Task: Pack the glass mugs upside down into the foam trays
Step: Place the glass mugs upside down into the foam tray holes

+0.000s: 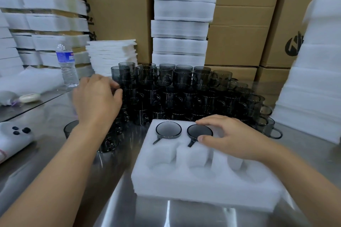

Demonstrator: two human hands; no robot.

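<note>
A white foam tray (203, 184) lies on the steel table in front of me. Two dark glass mugs sit upside down in its back row: one mug (168, 129) on the left, a second mug (198, 130) to its right. My right hand (230, 138) curls over the second mug, thumb and fingertips on its rim. Behind the tray stands a large stack of smoked glass mugs (184, 88). My left hand (97, 97) reaches the stack's left side, fingers curled around a mug there; motion blur hides the exact grip.
Foam tray stacks stand at the back centre (182, 20), left (46, 24) and right (317, 70). A pile of foam sheets (112, 57) and a water bottle (67, 64) stand back left. Cardboard boxes form the back wall. A lone mug (71, 129) sits under my left wrist.
</note>
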